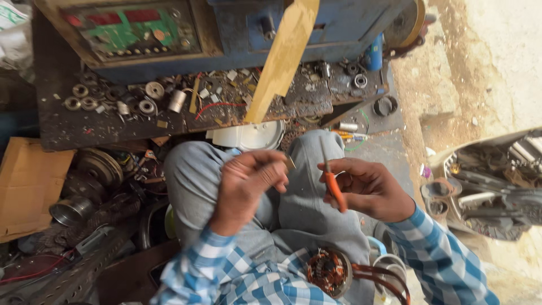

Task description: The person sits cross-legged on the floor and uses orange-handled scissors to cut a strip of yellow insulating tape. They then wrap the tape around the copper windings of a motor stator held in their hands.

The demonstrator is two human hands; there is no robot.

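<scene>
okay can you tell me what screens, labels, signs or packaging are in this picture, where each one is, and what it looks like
Display panel: top left, on the front of the blue machine; rectangular, green face with red readout windows and a row of small buttons.
Flattened cardboard: left edge, on the floor beside metal parts; plain brown, no print visible.
White bag or wrapper: top left corner; white with some green, mostly cut off.

The dark, grimy counter (62, 127) carried loose bearings (148, 99), a small metal cylinder (176, 100), a red wire (217, 106) and scattered scraps, while the floor (395, 147) beside it bore a dark round cap (385, 105) and flattened cardboard (28, 183).
</scene>
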